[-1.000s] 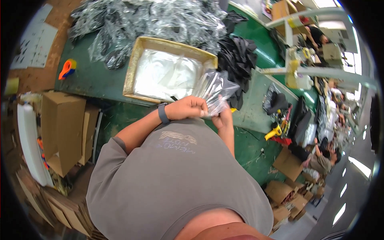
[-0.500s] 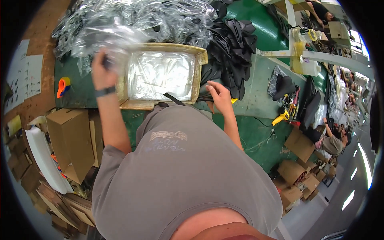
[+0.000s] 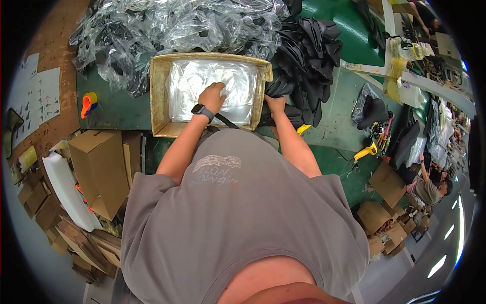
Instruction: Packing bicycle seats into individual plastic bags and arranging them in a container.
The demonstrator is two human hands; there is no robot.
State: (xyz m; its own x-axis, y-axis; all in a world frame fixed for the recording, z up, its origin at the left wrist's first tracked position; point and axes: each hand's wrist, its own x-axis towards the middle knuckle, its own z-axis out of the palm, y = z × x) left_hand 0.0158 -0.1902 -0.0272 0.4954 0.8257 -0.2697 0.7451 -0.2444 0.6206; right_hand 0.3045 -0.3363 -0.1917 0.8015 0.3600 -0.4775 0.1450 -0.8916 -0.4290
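Observation:
My left hand (image 3: 212,98), with a watch on its wrist, rests on the stack of clear plastic bags (image 3: 238,78) inside a worn cardboard box (image 3: 160,101). Its fingers are curled and pressed together on the top bag. Just outside the box's right wall, my right hand (image 3: 275,104) reaches into the pile of black flexible pieces (image 3: 309,61). Its fingers close around the edge of one black piece (image 3: 279,87); the fingertips are partly hidden. Behind the box lies a heap of black pieces in clear bags (image 3: 192,30).
An orange-and-blue tape dispenser (image 3: 88,104) lies left of the box. Cardboard boxes (image 3: 98,167) stand at the lower left. To the right are a yellow heat gun (image 3: 365,151), a black saddle-like part (image 3: 373,112) and a metal frame (image 3: 430,82). Other people work farther right.
My left hand has left a blurred bagged piece at the heap and moved right, down onto the bags in the box. My right hand has moved slightly forward into the black pieces.

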